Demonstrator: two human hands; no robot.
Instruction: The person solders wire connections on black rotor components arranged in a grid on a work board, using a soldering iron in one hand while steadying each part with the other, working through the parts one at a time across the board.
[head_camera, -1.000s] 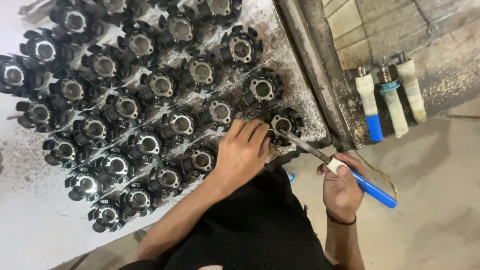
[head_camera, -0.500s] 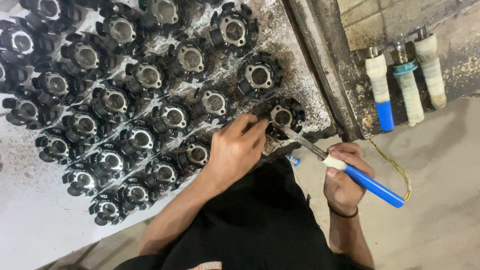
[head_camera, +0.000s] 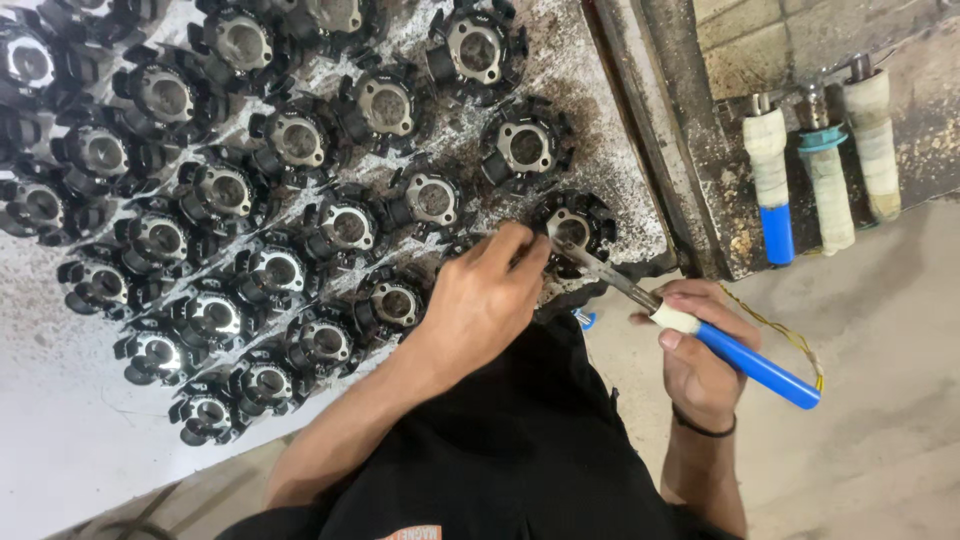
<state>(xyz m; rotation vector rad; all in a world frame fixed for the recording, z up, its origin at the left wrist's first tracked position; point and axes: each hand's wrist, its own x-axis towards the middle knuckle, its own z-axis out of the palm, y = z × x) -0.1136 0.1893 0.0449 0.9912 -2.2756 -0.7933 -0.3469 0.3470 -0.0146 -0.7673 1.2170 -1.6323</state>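
Left hand (head_camera: 480, 300) rests fingers-down on the black stator coil (head_camera: 575, 232) at the right near end of the rows on the worktable (head_camera: 60, 450), pinning it, not wrapping it. Right hand (head_camera: 700, 350) is closed around the blue-handled tool (head_camera: 700, 335), metal tip at that coil. Coil looks heavy, rigid metal, windings probably delicate; best held by the outer rim.
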